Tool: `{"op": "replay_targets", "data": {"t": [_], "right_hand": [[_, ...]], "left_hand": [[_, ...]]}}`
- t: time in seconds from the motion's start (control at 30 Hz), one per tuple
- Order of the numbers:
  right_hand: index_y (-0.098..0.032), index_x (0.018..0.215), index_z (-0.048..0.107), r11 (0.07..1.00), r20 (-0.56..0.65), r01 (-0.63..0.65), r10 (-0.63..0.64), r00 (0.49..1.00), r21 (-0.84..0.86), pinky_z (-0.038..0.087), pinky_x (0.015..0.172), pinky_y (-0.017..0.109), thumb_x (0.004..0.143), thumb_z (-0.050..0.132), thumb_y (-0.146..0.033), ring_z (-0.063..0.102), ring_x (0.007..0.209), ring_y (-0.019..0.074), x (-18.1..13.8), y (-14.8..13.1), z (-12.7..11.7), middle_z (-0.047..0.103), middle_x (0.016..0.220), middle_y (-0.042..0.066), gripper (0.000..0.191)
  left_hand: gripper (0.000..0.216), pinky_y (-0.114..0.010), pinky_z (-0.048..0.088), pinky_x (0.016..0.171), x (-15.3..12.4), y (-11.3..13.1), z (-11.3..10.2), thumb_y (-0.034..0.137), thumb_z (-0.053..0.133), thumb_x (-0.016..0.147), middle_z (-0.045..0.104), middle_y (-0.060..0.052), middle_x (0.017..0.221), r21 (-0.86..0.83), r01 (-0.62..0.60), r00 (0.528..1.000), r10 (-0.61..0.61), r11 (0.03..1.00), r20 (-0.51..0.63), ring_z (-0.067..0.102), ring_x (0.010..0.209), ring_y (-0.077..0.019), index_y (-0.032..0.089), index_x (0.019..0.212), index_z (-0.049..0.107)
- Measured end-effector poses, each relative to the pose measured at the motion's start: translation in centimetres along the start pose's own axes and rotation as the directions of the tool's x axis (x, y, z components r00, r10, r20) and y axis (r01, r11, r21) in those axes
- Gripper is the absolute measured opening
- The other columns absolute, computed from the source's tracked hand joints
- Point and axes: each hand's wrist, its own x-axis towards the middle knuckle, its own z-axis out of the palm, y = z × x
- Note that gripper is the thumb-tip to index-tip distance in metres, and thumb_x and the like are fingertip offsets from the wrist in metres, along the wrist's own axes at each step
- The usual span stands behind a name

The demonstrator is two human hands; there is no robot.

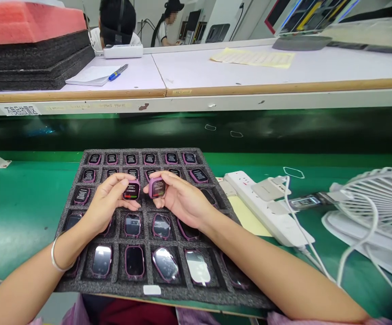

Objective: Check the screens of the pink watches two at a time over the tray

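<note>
Between the thumb and fingers of my left hand is a purple-framed smartwatch with its screen lit, showing text and a coloured bar. My right hand grips a second purple smartwatch, turned a little to the side, its screen also lit. Both hands are over a dark grey foam tray with rows of square pockets. Similar strapless watches lie in the pockets: those in the far rows show text, while the near ones, such as one smartwatch, have dark or reflecting screens. My forearms hide some pockets.
Right of the tray lie a white power strip with plugged chargers and cables, and a white fan. A raised shelf crosses behind, bearing foam blocks, a notepad, a blue pen and a yellow sheet. Two people sit beyond.
</note>
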Motion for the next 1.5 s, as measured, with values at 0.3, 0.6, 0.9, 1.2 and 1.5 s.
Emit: {"op": "replay_targets", "data": {"t": [0.3,0.6,0.9,1.2,1.5], "right_hand": [[-0.021,0.103,0.070,0.999,-0.027,0.001,-0.002,1.000,-0.034,0.049,0.060,0.027,0.089,0.073,-0.041,0.065,0.059,0.0141,-0.07,0.14,-0.14,0.076,0.088,0.005,0.025],[-0.020,0.114,0.063,0.997,-0.147,-0.065,0.069,0.987,0.030,0.050,0.061,0.027,0.098,0.060,-0.034,0.067,0.060,0.0150,0.12,0.11,-0.09,0.076,0.095,0.007,0.022],[-0.021,0.118,0.058,0.995,-0.154,-0.096,0.101,0.983,0.039,0.048,0.059,0.027,0.095,0.064,-0.034,0.066,0.058,0.0144,0.03,-0.18,0.03,0.076,0.097,0.007,0.027],[-0.023,0.116,0.062,0.999,-0.067,0.008,-0.011,0.998,-0.049,0.054,0.073,0.029,0.074,0.077,-0.015,0.072,0.072,0.0145,-0.42,0.21,-0.04,0.076,0.104,0.004,0.045],[-0.023,0.116,0.062,0.996,-0.063,0.024,-0.029,0.998,-0.081,0.055,0.074,0.031,0.070,0.072,-0.009,0.072,0.073,0.0150,-0.47,0.14,0.11,0.075,0.104,0.003,0.049]], "left_hand": [[0.048,-0.029,0.062,0.063,0.07,-0.05,-0.13,0.054,0.083,0.073,0.066,0.000,0.100,-0.019,-0.030,0.999,0.029,0.999,-0.027,0.074,0.061,-0.0162,0.018,0.101,0.067],[0.051,-0.029,0.062,0.062,0.19,-0.32,-0.18,0.052,0.081,0.077,0.071,-0.002,0.085,-0.053,-0.029,0.999,0.028,0.998,-0.016,0.073,0.062,-0.0173,0.016,0.109,0.065],[0.069,-0.030,0.060,0.057,0.12,-0.10,-0.11,0.052,0.079,0.077,0.073,-0.004,0.082,-0.115,-0.011,1.000,0.011,0.993,-0.004,0.072,0.059,-0.0187,0.015,0.131,0.057],[0.063,-0.031,0.061,0.067,0.10,-0.31,-0.47,0.049,0.076,0.080,0.075,-0.007,0.092,-0.108,-0.031,0.999,0.032,0.994,0.014,0.075,0.068,-0.0195,0.015,0.131,0.061],[0.055,-0.031,0.062,0.076,0.00,-0.27,-0.36,0.018,0.073,0.073,0.073,-0.004,0.111,-0.043,-0.056,0.998,0.056,0.997,-0.006,0.075,0.073,-0.0163,0.020,0.127,0.063]]}}
